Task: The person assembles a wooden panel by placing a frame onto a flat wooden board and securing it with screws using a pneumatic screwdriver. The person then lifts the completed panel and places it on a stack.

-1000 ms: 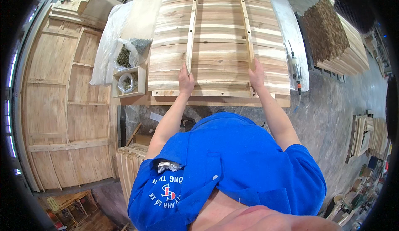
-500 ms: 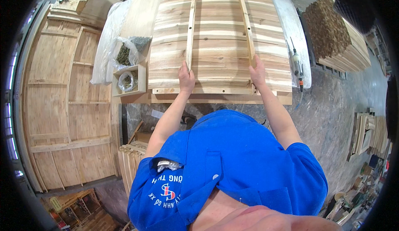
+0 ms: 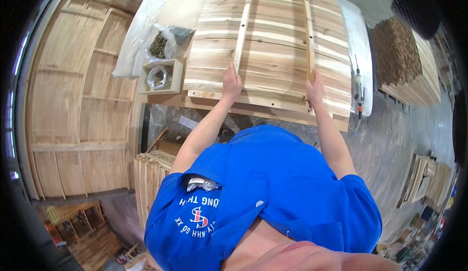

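Observation:
A large panel of striped light wood boards (image 3: 273, 51) lies in front of me. Two long wooden strips with dark holes run away from me across its top, a left strip (image 3: 245, 20) and a right strip (image 3: 308, 25). My left hand (image 3: 232, 84) is closed round the near end of the left strip. Around the near end of the right one, my right hand (image 3: 315, 89) is closed as well. A shorter holed crosspiece (image 3: 273, 104) lies along the panel's near edge, just below both hands. My fingertips are partly hidden.
Left of the panel stand a wooden box (image 3: 174, 78) with a plastic bag inside and another bag of small brownish pieces (image 3: 158, 44). A power screwdriver (image 3: 359, 83) lies to the right. Stacked wood (image 3: 424, 71) is beyond it, and wooden framed panels (image 3: 58, 100) stand far left.
The whole view has swung, so the panel appears tilted and further right. Both hands keep their hold on the strips, and the strips look unmoved on the panel.

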Demonstrator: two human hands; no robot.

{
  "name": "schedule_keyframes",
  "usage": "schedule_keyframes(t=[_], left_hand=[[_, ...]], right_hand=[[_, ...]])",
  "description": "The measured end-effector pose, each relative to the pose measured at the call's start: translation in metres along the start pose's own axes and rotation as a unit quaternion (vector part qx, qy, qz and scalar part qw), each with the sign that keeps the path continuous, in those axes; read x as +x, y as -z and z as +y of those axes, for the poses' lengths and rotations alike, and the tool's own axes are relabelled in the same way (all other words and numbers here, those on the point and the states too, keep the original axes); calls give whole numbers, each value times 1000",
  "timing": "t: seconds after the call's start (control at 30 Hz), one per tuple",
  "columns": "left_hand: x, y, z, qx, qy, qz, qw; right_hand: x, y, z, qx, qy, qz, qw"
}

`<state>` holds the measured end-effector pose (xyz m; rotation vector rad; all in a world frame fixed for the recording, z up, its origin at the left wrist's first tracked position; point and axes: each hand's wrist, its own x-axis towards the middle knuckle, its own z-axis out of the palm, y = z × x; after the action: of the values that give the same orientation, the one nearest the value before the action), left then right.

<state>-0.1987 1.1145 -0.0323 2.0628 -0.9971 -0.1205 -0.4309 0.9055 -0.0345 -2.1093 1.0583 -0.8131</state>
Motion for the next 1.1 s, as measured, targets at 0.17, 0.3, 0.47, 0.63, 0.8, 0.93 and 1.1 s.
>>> schedule_keyframes(t=[0.17, 0.3, 0.47, 0.63, 0.8, 0.93, 1.1], left_hand=[[-4, 1, -11, 14, -32, 40, 999], [8, 16, -9, -245, 72, -26, 966], [48, 118, -86, -335, 113, 29, 935], [111, 210, -153, -69, 92, 122, 986], [174, 248, -202, 189, 31, 17, 981], [203, 240, -217, 261, -17, -136, 956], [233, 241, -225, 240, 20, -158, 958]], right_hand=[[2, -2, -10, 58, 9, -26, 998], [-1, 3, 2, 155, -99, -3, 983], [-16, 4, -11, 173, -105, 108, 973], [-42, 8, -34, 134, -121, 232, 956], [-61, -4, -63, 117, -112, 319, 934], [-84, -17, -88, 78, -147, 312, 935], [-105, -17, -99, 115, -146, 348, 919]])
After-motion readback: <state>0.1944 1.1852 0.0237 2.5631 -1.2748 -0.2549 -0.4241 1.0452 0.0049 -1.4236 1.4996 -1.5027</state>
